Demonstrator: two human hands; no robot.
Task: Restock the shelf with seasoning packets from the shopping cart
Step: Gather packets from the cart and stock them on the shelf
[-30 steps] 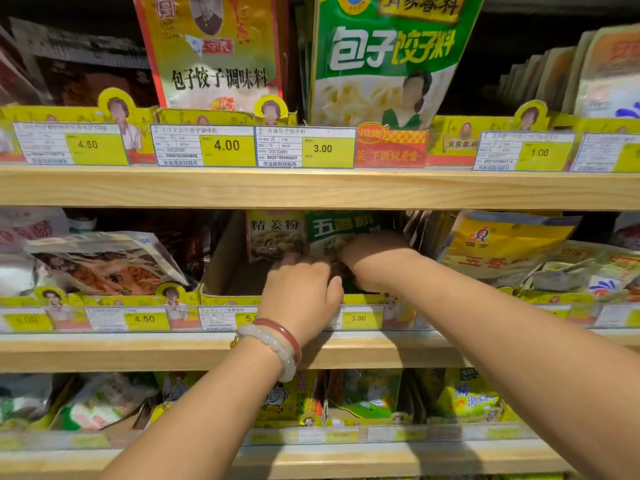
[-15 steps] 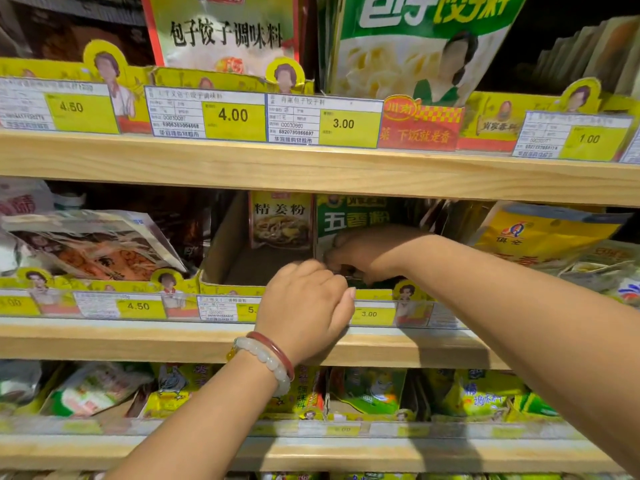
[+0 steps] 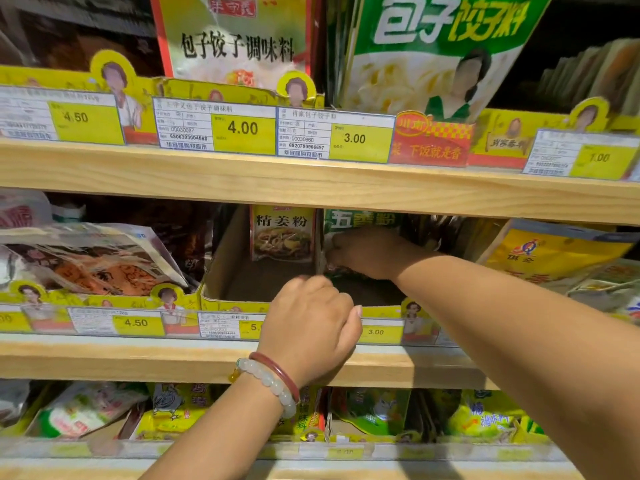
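At the centre of the frame, on the middle shelf [image 3: 207, 362], an open cardboard display box [image 3: 221, 268] holds two upright rows of seasoning packets divided by a cardboard wall. The ginger powder packet [image 3: 282, 233] stands at the back of the left compartment, with bare cardboard floor in front of it. The green five-spice packet [image 3: 360, 220] stands at the back of the right compartment, just under the edge of the upper shelf [image 3: 311, 185].

The right hand [image 3: 367, 252] reaches into the right compartment from the right of the frame, its fingers curled down against the front of the green five-spice packet; the shade there is deep, so it seems to be gripping the packet's lower part, but I cannot tell for sure. The left hand [image 3: 311, 323] comes up from the lower centre, fingers curled over the front lip of the box beside the 3.00 price tag [image 3: 377, 331], and nothing shows in its grasp apart from that edge. A pale bead bracelet [image 3: 268, 382] and a red bangle sit on its wrist.

To the left of the box lie clear bags of dark spice [image 3: 90, 261]. At the right of the frame a yellow packet [image 3: 550, 251] leans forward.
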